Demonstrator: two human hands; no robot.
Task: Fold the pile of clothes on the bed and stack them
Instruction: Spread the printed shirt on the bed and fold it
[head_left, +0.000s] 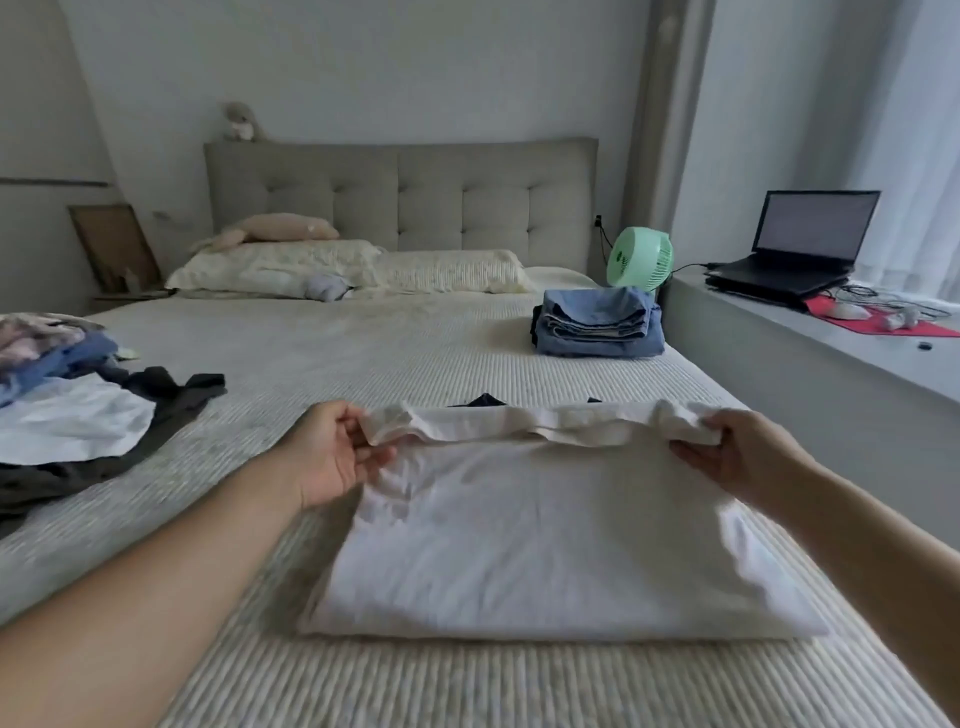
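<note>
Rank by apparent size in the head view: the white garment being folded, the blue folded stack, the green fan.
1. White garment, largest, though nearest the camera.
2. Blue folded stack.
3. Green fan, smallest; it stands farther back, so this order is looser.

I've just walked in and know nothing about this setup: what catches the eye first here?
First, the white garment in the foreground of the bed, its far edge pinched by the left hand and the right hand. Next, the unfolded pile at the left edge, and the blue folded stack at far right, beside a green fan.
</note>
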